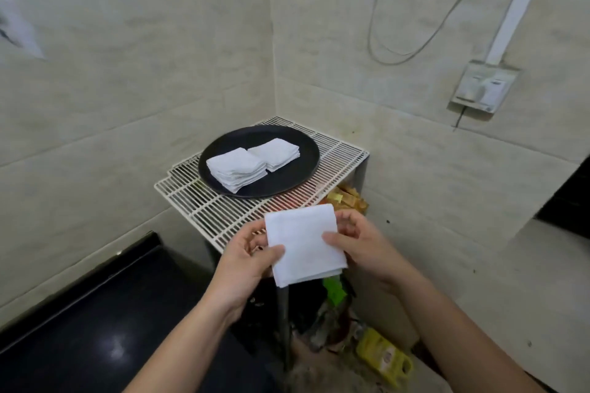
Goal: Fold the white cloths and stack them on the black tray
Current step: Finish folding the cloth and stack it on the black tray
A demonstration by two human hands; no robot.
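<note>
A folded white cloth (305,244) is held in the air between a person's two hands, the left hand (247,260) pinching its lower left edge with thumb on top, the right hand (357,244) gripping its right edge the same way. Beyond the hands, a round black tray (306,166) sits on a white wire rack (223,217) in a tiled corner, carrying two stacks of folded cloths (238,169) side by side, touching.

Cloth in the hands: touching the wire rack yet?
Cannot tell. In the head view the folded cloth, pinched by the left hand and right hand, overlaps the wire rack edge; no gap or contact shows.
</note>
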